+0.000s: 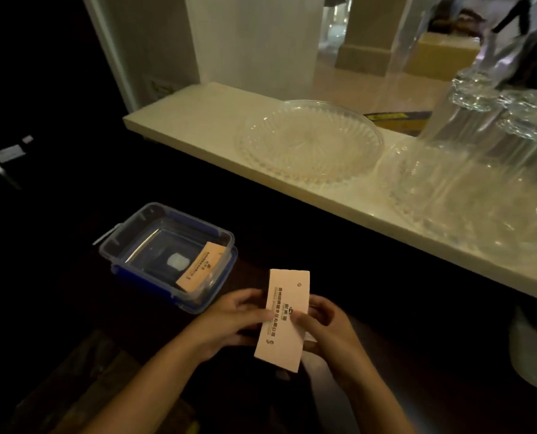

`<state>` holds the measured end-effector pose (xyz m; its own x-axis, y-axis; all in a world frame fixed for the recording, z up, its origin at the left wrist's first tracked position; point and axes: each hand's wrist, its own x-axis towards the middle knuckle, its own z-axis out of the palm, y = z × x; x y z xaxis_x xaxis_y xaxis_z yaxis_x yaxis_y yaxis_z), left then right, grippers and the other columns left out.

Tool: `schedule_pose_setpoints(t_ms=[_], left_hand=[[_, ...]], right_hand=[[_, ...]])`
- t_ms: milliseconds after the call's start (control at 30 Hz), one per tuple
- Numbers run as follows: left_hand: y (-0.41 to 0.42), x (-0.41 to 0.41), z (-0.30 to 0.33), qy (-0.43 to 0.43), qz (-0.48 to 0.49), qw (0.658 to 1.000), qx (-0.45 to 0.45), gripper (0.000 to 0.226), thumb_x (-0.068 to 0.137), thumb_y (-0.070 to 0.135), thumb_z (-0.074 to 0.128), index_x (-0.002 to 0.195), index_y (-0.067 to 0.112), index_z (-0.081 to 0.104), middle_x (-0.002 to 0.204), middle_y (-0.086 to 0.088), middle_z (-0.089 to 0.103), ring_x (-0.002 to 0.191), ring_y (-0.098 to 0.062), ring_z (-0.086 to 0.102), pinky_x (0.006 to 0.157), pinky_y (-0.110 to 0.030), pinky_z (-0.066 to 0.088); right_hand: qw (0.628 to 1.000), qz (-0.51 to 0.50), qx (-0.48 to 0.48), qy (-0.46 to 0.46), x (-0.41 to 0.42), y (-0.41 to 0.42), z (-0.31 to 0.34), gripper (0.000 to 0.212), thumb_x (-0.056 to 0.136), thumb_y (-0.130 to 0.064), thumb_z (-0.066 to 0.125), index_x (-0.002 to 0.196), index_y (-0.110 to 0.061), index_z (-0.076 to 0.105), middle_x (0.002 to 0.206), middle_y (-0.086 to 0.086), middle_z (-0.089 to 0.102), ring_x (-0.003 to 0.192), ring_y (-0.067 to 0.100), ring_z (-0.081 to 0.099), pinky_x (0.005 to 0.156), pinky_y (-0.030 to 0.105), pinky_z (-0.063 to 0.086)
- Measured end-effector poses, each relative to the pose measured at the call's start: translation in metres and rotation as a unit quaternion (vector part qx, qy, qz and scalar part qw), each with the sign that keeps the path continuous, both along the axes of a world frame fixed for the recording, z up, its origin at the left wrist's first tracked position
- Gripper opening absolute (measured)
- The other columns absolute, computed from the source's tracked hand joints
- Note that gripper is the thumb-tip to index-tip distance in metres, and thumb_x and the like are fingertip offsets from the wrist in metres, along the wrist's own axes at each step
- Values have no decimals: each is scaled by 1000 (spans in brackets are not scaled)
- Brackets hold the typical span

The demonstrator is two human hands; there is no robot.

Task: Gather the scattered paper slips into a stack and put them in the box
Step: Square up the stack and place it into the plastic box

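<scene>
Stack of slips [284, 321]: clamped between left hand [234, 321] and right hand [323, 327], fingers pinching both edges; unboxed. Box [126, 242], far left: one slip [198, 267] inside.

Pale printed slips [284, 321] held upright; another slip [197, 267] inside clear box [126, 234].

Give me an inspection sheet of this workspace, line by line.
Surface: dark counter, dimly lit; pale ledge behind it.
Job's things: clear box with blue trim, open, one slip leaning inside; stack of slips held above the counter.
Clutter: glass plate, second glass dish and upturned glasses on the ledge.
Hands: left hand and right hand both grip the stack.
Cables: nothing seen.
Surroundings: white wall; left side too dark to tell.
</scene>
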<state>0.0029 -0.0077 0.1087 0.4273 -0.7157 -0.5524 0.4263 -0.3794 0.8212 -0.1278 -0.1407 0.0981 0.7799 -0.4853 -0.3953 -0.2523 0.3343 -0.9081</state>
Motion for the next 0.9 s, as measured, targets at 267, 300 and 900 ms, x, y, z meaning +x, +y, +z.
schedule_pose_setpoints(t_ms=[267,300,900], left_hand=[[41,67,-6,-41,30,999,20,43,72,16,71,110,26,54,101,2,73,94,-15,68,73,-36,58],[46,79,-8,-43,37,998,26,43,74,15,70,111,26,53,104,0,71,93,-15,68,73,-35,58],[60,289,-42,-50,-24,984,170,42,76,8,68,113,19,49,108,-9,65,101,-24,61,75,-39,53]], right_hand=[[997,74,-1,-2,75,32,-7,25,82,-10,65,98,-24,51,98,0,65,73,2,69,50,16,53],[997,78,-4,-1,87,36,-7,25,83,-11,65,97,-25,50,99,0,65,74,4,70,52,16,53],[540,453,-702,102,200,34,-34,61,90,-58,18,139,-24,33,151,9,28,142,27,9,107,52,-21]])
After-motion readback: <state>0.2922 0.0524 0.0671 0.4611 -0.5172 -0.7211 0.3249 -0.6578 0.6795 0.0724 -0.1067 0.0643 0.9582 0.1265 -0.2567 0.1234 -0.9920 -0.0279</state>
